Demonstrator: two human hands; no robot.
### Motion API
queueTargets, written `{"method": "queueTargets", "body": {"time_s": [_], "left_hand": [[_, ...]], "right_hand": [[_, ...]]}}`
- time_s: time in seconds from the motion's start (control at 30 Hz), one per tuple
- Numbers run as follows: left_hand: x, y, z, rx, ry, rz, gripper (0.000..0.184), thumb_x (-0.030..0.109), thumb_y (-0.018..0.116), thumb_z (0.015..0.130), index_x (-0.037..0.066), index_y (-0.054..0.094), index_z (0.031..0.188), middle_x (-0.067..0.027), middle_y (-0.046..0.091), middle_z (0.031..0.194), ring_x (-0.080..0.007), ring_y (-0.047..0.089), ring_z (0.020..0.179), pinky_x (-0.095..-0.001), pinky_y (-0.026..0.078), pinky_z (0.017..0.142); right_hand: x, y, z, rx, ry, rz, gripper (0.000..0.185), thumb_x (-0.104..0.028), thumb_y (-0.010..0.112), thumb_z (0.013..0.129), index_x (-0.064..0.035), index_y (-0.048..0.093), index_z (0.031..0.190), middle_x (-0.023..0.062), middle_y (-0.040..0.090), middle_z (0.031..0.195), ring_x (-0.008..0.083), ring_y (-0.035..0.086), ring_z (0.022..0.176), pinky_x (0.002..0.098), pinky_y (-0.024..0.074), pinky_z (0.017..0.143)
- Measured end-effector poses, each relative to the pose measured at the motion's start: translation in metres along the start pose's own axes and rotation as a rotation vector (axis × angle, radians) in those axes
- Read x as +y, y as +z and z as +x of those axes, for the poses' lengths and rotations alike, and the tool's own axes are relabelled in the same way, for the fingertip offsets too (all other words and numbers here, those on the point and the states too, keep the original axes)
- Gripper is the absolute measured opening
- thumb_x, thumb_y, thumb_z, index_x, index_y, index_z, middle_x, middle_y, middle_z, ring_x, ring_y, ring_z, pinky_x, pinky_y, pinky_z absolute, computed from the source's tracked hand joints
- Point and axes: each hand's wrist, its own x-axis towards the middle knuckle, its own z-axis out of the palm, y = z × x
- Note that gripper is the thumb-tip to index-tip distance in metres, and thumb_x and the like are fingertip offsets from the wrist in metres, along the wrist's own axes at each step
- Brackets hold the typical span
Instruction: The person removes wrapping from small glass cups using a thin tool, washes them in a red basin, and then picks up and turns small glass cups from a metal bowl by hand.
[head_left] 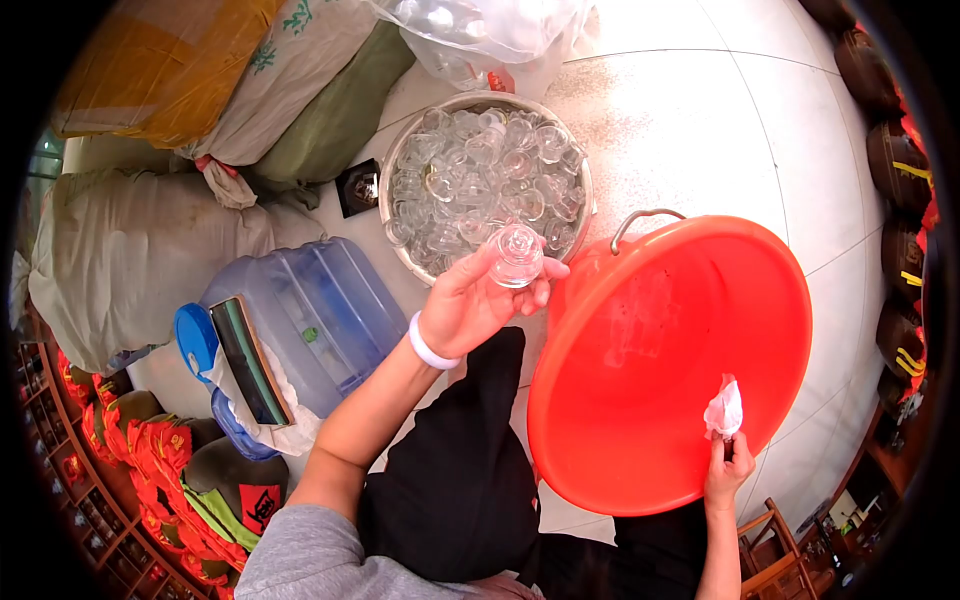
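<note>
My left hand (pixel 470 305), with a white band on its wrist, is closed round a small clear bell-shaped glass (pixel 517 257). It holds the glass up between the metal basin and the red bucket. Many similar clear glasses (pixel 470 185) fill the round metal basin (pixel 386 200) just beyond this hand. My right hand (pixel 728 472) grips a short dark handle with a wad of white cloth (pixel 724 408) on its end. That wad is over the near right rim of the large red bucket (pixel 625 420), which lies tilted with its mouth toward me.
A blue water jug (pixel 340 290) lies at the left, a dark phone-like object (pixel 248 360) on white cloth beside it. Large sacks (pixel 140 250) and a wrapped carton (pixel 160 65) stand behind. Dark jars (pixel 895 165) line the right. A clear plastic bag (pixel 490 40) sits beyond the basin.
</note>
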Motion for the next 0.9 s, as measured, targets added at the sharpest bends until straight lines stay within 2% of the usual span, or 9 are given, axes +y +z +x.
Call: {"method": "queueTargets", "body": {"time_s": [0.03,0.17,0.27,0.33,0.37,0.43,0.53,0.63,0.9], "left_hand": [[-0.001,-0.002,0.000,-0.027,-0.028,-0.082,0.061,0.049,0.038,0.093,-0.001,0.040,0.127,-0.0201,0.054,0.117,-0.0232,0.053,0.086,-0.0326,0.044,0.075],[-0.002,-0.001,0.000,-0.040,-0.089,-0.232,0.066,0.054,0.034,0.092,-0.002,0.040,0.127,-0.0191,0.058,0.111,-0.0228,0.051,0.081,-0.0309,0.040,0.072],[-0.004,-0.003,0.000,0.002,-0.131,-0.350,0.069,0.057,0.030,0.092,-0.003,0.039,0.127,-0.0167,0.061,0.100,-0.0215,0.047,0.073,-0.0290,0.035,0.067],[-0.005,-0.003,0.001,0.007,-0.135,-0.357,0.070,0.057,0.029,0.092,-0.004,0.040,0.123,-0.0116,0.061,0.082,-0.0186,0.042,0.064,-0.0280,0.032,0.064],[-0.005,-0.002,0.001,0.008,-0.135,-0.357,0.070,0.057,0.029,0.092,-0.004,0.040,0.123,-0.0116,0.061,0.082,-0.0186,0.042,0.064,-0.0280,0.032,0.064],[-0.003,0.000,0.003,-0.034,-0.158,-0.371,0.066,0.057,0.027,0.092,-0.003,0.045,0.111,-0.0032,0.052,0.060,-0.0149,0.036,0.055,-0.0273,0.029,0.059],[-0.003,-0.003,0.002,-0.130,-0.189,-0.471,0.067,0.058,0.022,0.092,-0.002,0.052,0.101,-0.0018,0.043,0.049,-0.0150,0.032,0.049,-0.0267,0.028,0.055],[-0.004,-0.009,0.002,-0.144,-0.217,-0.456,0.063,0.059,0.023,0.091,0.002,0.050,0.092,0.0015,0.036,0.043,-0.0126,0.027,0.044,-0.0259,0.026,0.051],[-0.008,-0.013,0.001,-0.222,-0.215,-0.495,0.063,0.063,0.024,0.089,0.005,0.049,0.087,0.0029,0.033,0.040,-0.0112,0.026,0.042,-0.0254,0.024,0.049]], "right_hand": [[0.000,0.000,0.000,-0.003,0.004,-0.002,0.007,0.002,0.061,0.078,0.0007,0.058,0.085,0.0093,0.063,0.064,0.0152,0.058,0.052,0.0259,0.0428,0.049],[0.005,0.000,-0.002,-0.009,0.010,-0.011,0.007,0.002,0.060,0.078,0.0006,0.058,0.085,0.0093,0.063,0.065,0.0158,0.058,0.052,0.0263,0.0431,0.049],[0.005,0.000,-0.002,-0.009,0.006,0.003,0.007,0.002,0.060,0.078,0.0006,0.058,0.085,0.0095,0.063,0.064,0.0160,0.059,0.053,0.0265,0.0431,0.049],[0.005,0.000,-0.002,-0.004,0.011,0.008,0.007,0.002,0.060,0.078,0.0006,0.058,0.085,0.0095,0.062,0.064,0.0158,0.058,0.052,0.0264,0.0427,0.049],[0.005,0.000,-0.002,-0.004,0.011,0.009,0.007,0.002,0.060,0.078,0.0006,0.058,0.085,0.0095,0.062,0.064,0.0158,0.058,0.052,0.0264,0.0427,0.049],[0.004,0.001,-0.001,0.002,0.012,0.015,0.007,0.002,0.061,0.078,0.0007,0.058,0.084,0.0094,0.062,0.063,0.0154,0.057,0.051,0.0263,0.0421,0.048],[0.003,0.000,-0.001,-0.001,0.009,0.002,0.006,0.001,0.062,0.079,0.0007,0.058,0.083,0.0092,0.062,0.063,0.0147,0.056,0.050,0.0260,0.0413,0.047],[0.001,0.001,0.000,-0.009,0.019,-0.004,0.006,0.000,0.062,0.079,0.0007,0.057,0.083,0.0090,0.061,0.062,0.0143,0.055,0.049,0.0260,0.0407,0.047],[0.000,0.000,0.001,-0.003,0.005,-0.024,0.007,0.001,0.062,0.078,0.0009,0.058,0.084,0.0091,0.061,0.062,0.0143,0.055,0.049,0.0259,0.0406,0.047]]}}
